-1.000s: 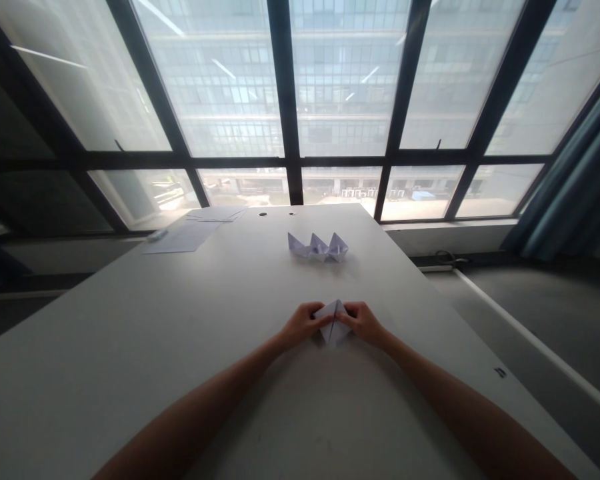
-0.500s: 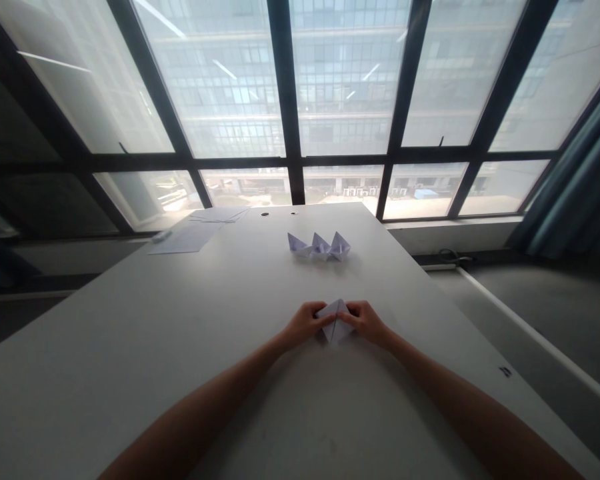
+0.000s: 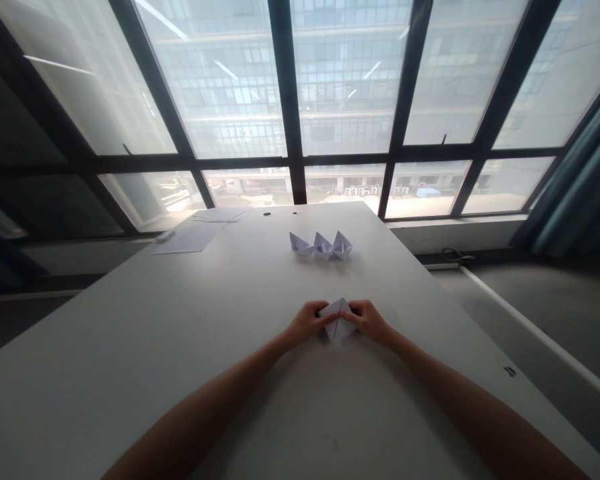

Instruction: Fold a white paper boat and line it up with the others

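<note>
1. Head view: the left hand (image 3: 307,322) and right hand (image 3: 371,320) both pinch a folded paper piece (image 3: 337,323), one on each side, low over the white tabletop (image 3: 130,347).
2. Farther off, three folded paper boats (image 3: 321,246) stand in a row; loose sheets (image 3: 193,235) lie near the far left edge.
3. Against the earlier pictures little differs: the grip is the same, the paper sits in the same spot, and only the camera has shifted slightly, so the fold looks barely advanced.
</note>
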### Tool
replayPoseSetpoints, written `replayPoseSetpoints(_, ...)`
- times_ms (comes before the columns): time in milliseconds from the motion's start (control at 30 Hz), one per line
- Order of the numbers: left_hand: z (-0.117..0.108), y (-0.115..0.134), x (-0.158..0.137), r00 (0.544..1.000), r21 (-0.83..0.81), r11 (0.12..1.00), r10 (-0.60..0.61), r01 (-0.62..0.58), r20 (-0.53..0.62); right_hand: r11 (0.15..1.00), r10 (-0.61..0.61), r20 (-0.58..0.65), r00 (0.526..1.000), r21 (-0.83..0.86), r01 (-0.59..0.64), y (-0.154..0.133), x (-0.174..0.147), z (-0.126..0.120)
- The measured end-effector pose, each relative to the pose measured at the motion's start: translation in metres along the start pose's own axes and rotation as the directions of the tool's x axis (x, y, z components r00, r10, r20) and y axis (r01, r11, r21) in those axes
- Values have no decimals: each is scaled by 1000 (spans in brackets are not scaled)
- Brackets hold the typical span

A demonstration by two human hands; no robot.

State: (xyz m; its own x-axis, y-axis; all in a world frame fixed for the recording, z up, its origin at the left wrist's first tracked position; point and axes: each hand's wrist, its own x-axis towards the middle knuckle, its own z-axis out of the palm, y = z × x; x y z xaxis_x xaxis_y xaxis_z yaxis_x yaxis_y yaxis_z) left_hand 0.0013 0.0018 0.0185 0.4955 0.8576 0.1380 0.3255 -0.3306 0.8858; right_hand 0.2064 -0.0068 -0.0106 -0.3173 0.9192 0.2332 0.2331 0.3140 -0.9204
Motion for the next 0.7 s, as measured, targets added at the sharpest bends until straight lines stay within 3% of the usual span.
replayPoseSetpoints(333, 0, -5, 2, 1000, -3, 1000, 8, -8, -18, 1000, 30, -26, 999, 9, -30, -2, 0, 1)
replayPoseSetpoints(700, 3, -8, 2, 998, -130, 991, -31, 24, -46, 997, 48, -62, 997, 63, -44, -3, -1, 1)
